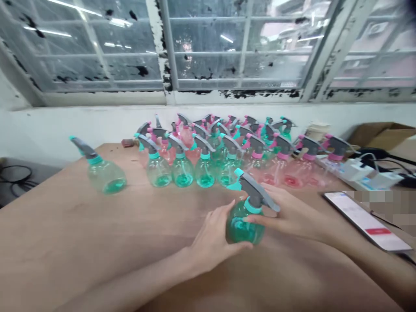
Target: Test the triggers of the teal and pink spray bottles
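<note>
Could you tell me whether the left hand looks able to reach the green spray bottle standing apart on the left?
Probably yes: only bare tabletop lies between the left hand and the lone bottle, though that hand would likely need to release the held bottle.

Left of my grip on this trigger-spray bottle (245,229), I have open tabletop (139,234) up to a lone spray bottle (108,175); ahead, packed spray bottles (183,170) block me; rightward, a smartphone (364,219).

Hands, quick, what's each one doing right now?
Left hand: curled around a green spray bottle.
Right hand: holding that same bottle too.
</note>
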### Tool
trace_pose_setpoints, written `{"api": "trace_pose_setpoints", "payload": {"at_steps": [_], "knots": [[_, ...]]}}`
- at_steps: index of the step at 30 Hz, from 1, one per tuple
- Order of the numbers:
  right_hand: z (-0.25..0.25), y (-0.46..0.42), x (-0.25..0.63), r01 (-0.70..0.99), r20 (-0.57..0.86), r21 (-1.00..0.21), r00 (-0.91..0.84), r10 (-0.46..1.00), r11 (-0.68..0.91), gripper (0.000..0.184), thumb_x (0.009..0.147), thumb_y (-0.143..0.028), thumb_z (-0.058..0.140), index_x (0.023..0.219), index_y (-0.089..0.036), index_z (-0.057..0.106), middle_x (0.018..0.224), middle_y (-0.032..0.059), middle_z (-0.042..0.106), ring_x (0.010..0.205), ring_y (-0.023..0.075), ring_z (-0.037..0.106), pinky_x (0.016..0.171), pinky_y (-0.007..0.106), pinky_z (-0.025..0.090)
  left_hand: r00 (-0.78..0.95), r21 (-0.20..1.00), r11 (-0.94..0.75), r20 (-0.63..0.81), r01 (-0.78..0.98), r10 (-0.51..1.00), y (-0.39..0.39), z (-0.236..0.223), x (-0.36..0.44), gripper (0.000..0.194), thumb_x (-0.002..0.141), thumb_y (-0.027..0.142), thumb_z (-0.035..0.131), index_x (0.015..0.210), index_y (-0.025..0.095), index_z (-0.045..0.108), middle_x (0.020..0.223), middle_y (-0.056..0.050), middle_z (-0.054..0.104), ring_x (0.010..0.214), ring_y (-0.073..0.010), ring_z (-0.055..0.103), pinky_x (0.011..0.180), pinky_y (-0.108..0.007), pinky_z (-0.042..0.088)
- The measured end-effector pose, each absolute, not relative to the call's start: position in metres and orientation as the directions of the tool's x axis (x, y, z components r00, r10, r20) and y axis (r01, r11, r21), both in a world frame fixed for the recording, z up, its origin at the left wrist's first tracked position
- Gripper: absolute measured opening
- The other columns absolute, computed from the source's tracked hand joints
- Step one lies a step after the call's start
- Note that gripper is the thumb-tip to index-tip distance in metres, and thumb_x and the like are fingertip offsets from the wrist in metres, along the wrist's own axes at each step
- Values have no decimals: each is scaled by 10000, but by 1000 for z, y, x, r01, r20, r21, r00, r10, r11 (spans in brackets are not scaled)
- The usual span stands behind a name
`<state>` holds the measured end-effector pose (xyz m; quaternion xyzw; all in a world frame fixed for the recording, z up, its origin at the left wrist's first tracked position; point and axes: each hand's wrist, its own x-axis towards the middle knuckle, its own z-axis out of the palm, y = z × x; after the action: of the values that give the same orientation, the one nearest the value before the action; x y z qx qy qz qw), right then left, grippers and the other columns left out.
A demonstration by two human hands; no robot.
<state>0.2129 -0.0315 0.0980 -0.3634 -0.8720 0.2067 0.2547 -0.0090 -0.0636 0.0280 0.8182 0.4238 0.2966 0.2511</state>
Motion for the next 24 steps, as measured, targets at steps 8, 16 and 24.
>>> {"api": "trace_pose_setpoints", "payload": {"at_steps": [8,16,24], "knots": [[84,-43,233,294,368,-845,-288,884,447,308,824,-426,653,1074,-275,556,905,16,651,765,194,642,618,314,551,497,688,-495,221,531,839,-63,21,53,821,735,551,753,1388,249,357,1342,-132,522,1214,-343,504,991,-532,430],[76,-29,227,161,361,-900,-249,899,406,253,869,-313,607,1122,-304,608,992,-2,686,893,195,662,792,349,553,553,554,-565,210,612,806,-41,10,23,676,903,594,510,1451,261,296,1449,-140,446,1328,-328,422,1064,-544,372],[73,0,210,129,376,-886,-358,855,444,258,889,-287,554,1139,-306,617,1057,5,687,791,165,644,760,317,523,510,245,-562,244,790,825,-30,-7,7,468,971,357,427,1398,167,417,1453,-143,470,1361,-280,410,1114,-502,344]]}}
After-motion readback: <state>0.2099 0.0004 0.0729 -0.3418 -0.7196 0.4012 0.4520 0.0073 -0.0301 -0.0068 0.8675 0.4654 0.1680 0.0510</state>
